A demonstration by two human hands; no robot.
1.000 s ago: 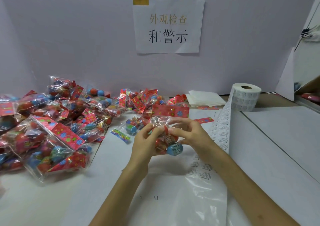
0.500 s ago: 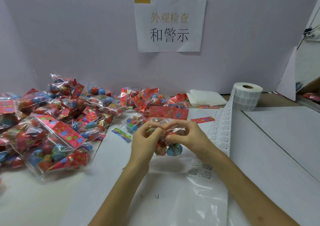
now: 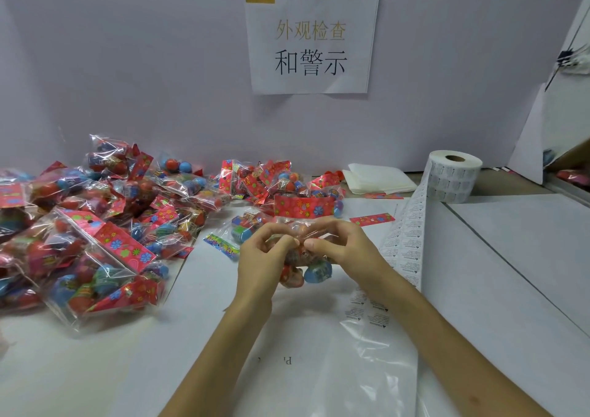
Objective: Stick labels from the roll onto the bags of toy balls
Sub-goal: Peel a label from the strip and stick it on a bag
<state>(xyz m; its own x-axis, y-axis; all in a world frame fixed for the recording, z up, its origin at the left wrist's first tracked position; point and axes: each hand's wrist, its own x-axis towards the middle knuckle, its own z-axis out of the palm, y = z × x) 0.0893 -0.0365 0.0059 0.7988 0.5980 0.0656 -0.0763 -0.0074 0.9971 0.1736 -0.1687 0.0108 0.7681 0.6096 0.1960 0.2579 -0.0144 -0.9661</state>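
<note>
We hold a small bag of toy balls (image 3: 314, 269) just over the bench (image 3: 498, 289), our left hand (image 3: 260, 261) and right hand (image 3: 346, 250) both pinching its crinkled clear top. To our left a heap of filled bags (image 3: 95, 225) with red flowered headers covers the bench up to the wall (image 3: 127, 65). At the far right stands the label roll (image 3: 455, 177), its strip of labels (image 3: 412, 241) trailing toward us beside our right wrist. A folded white cloth (image 3: 380, 178) lies near the roll, and a printed sign (image 3: 311, 39) hangs on the wall
</note>
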